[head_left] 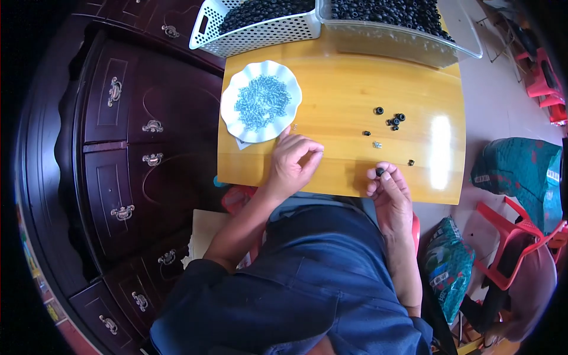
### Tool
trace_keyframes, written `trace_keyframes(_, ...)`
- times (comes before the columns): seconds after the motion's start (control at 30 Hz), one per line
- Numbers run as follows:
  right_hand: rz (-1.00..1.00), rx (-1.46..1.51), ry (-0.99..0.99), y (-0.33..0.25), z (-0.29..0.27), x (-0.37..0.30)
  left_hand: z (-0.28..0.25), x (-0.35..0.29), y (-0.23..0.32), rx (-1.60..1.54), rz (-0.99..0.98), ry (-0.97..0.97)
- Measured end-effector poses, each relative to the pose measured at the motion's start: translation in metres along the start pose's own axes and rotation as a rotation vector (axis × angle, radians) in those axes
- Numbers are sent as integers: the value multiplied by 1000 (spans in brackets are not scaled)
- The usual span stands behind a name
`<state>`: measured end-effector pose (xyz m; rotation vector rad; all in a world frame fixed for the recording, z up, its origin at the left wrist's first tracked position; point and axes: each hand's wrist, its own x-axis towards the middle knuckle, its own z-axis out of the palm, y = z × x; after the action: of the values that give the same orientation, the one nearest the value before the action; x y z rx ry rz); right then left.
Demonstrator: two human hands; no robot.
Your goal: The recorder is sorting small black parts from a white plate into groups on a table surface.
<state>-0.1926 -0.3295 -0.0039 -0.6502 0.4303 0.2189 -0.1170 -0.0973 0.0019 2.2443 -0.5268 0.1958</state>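
Note:
My right hand [393, 192] pinches a small round black plastic part [380, 171] between thumb and fingers at the table's near edge. Farther left, my left hand [293, 163] is open, one finger stretched toward the rim of a white scalloped plate [227, 112]. Beside that fingertip lie tiny shiny pieces [295, 127]. A heap of small clear bluish pieces [262, 102] fills the plate. Between the hands and beyond lie several loose black parts [395, 122], a lone black part [411, 162] and a little cluster of clear pieces [377, 145].
At the table's [331, 77] far edge stand a white perforated basket [272, 41] and a clear plastic bin [390, 44], both heaped with black parts. Dark wooden drawers [171, 112] border the left. To the right are green bags [520, 171], a red stool [503, 236] and another person [529, 278].

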Motion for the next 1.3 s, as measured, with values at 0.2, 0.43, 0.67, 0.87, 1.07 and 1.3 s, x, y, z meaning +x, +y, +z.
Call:
trace_keyframes(0.2,7,-5,5,0,-3,2,8,7,-6,-24,-39,14)
trace_keyframes(0.43,4,-17,-5,0,0,1,7,10,-8,-133,-86,38)
trace_keyframes(0.67,10,-45,-4,0,-4,-1,-5,-9,-4,-114,-60,68)
trace_keyframes(0.87,36,-63,9,4,-1,-4,-12,-7,15,-265,-16,24)
trace_keyframes(1.07,96,-89,0,7,10,-9,7,7,42,-375,120,-79)
trace_keyframes(1.3,90,-45,-16,3,14,-11,17,14,53,-376,144,-141)
